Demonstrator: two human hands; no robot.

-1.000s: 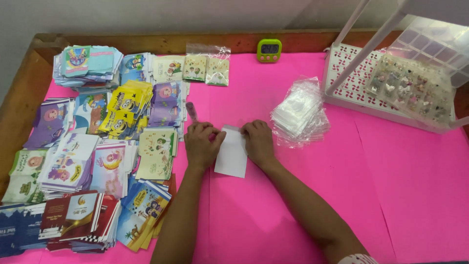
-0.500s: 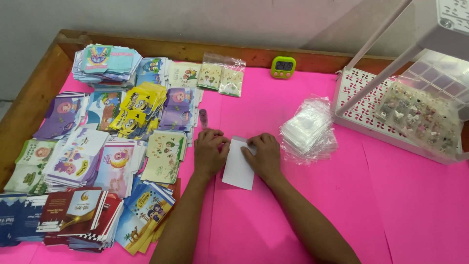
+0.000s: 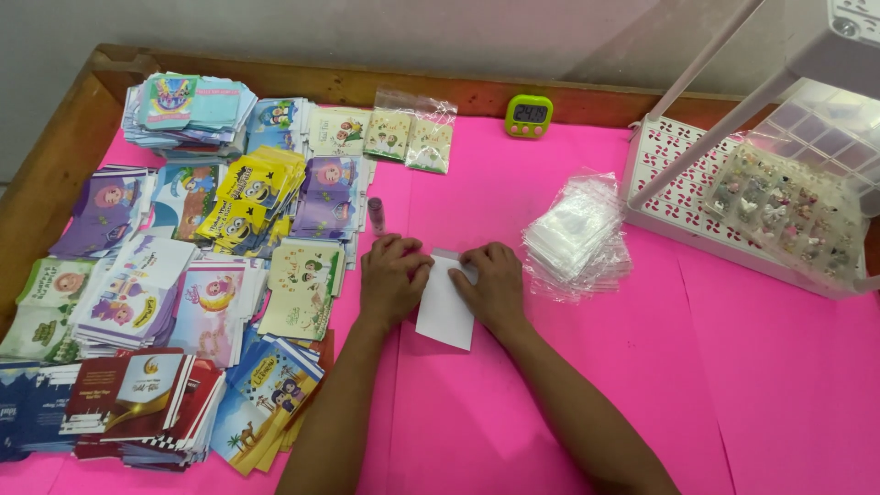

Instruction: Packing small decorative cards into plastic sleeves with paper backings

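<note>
Fingers of both hands press flat on white envelope [image 3: 445, 307] atop pink table [image 3: 568, 403]

- A small packing or craft-selling workplace, set up on one table rather than in a factory.
- The tabletop [image 3: 568, 422] is covered in bright pink paper and framed by a raised wooden rim [image 3: 55, 174].
- Its left half is filled with stacks of colourful printed envelopes [image 3: 183, 266], sorted by design, many copies of each.
- Near the middle lies a pile of clear plastic sleeves [image 3: 577, 234].
- At the right edge a white perforated tray [image 3: 683, 197] carries a clear compartment box [image 3: 788, 206] of tiny trinkets.
- A small green digital timer [image 3: 529, 115] stands at the far edge, against a plain wall.
</note>
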